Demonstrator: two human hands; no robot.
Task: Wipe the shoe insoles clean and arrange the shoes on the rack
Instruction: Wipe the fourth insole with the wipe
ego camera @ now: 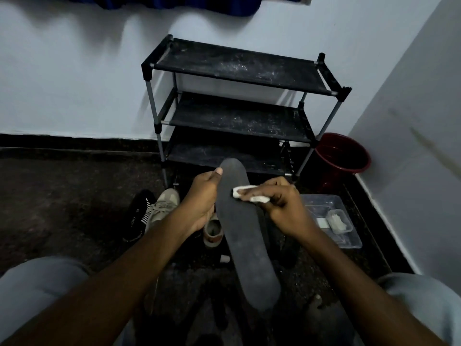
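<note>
A long dark grey insole (245, 240) is held up in front of me, toe end pointing away. My left hand (203, 198) grips its left edge near the toe, thumb on top. My right hand (282, 203) pinches a white wipe (249, 194) and presses it against the insole's upper part. The black three-tier shoe rack (239, 68) stands against the wall just beyond, its dusty shelves bare. On the floor to the left lie a black shoe (138, 216) and a beige sneaker (163, 204); another beige shoe (212, 231) sits partly hidden behind my left hand.
A red bucket (343, 158) stands right of the rack in the corner. A clear plastic box (331, 218) with small white items sits on the floor at the right. My knees in grey trousers fill both lower corners. A small white object (224, 258) lies on the dark floor.
</note>
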